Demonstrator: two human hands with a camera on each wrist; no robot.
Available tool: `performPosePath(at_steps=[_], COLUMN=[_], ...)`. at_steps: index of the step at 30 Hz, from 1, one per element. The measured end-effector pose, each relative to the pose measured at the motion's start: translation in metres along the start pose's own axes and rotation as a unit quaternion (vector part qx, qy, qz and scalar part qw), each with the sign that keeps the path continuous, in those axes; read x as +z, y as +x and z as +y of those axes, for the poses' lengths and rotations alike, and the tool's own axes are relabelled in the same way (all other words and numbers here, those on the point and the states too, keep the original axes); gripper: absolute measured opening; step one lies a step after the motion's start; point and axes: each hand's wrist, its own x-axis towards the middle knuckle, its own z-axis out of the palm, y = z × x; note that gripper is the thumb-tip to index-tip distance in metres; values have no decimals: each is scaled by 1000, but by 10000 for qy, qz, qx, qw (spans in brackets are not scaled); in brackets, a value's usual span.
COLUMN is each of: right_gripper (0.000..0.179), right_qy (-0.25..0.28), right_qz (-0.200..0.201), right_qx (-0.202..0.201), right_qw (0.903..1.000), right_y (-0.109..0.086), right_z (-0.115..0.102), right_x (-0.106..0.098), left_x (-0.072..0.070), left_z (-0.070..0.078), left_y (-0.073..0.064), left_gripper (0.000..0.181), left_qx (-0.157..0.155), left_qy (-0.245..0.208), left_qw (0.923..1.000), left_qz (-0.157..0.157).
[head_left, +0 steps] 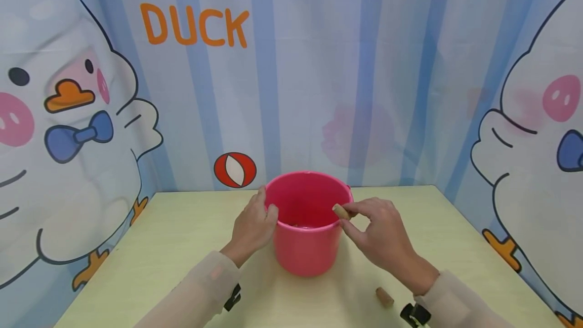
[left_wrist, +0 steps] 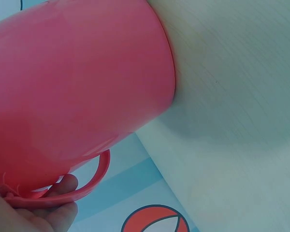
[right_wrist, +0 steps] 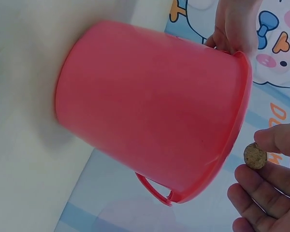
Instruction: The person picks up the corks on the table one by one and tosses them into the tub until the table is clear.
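A pink plastic bucket [head_left: 306, 252] stands upright on the table. My left hand [head_left: 255, 224] holds its left side at the rim, thumb near the top edge. In the left wrist view, the fingers [left_wrist: 63, 215] wrap around the bucket's side handle [left_wrist: 102, 169]. Between thumb and fingertips, my right hand [head_left: 384, 232] pinches a small cork [head_left: 341, 211] at the right of the bucket's rim. The right wrist view shows the round, speckled end of that cork [right_wrist: 255, 155] just outside the mouth. Most of the bucket's inside bottom is hidden by its front wall.
Another cork [head_left: 384, 297] lies on the pale table [head_left: 205, 247], close to my right wrist. A second handle [right_wrist: 154, 191] hangs on the bucket's far side. Behind the table rises a striped curtain [head_left: 309, 75] printed with ducks. Dark straps circle both wrists.
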Motion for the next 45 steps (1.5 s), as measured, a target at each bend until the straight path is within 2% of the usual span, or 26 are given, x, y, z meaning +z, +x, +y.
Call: performPosePath(at_steps=[7, 25, 32, 38, 45], right_gripper=[20, 30, 31, 30, 28], right_qy=[-39, 28, 241, 184, 194], right_qz=[-56, -333, -442, -512, -803], right_qx=[-70, 160, 395, 463, 637], right_qw=[10000, 9993, 9980, 9974, 9945], right_y=[9, 27, 28, 30, 33], right_z=[-1, 0, 0, 0, 1], right_x=[6, 17, 22, 26, 29], left_x=[0, 0, 0, 1, 1], left_z=[0, -1, -1, -2, -2], left_y=[0, 0, 0, 0, 0], left_gripper=[73, 73, 74, 74, 73], left_qx=[27, 49, 52, 94, 100], left_qy=[6, -24, 2, -12, 6], left_qw=[10000, 10000, 10000, 10000, 9999], left_qz=[3, 6, -4, 1, 16])
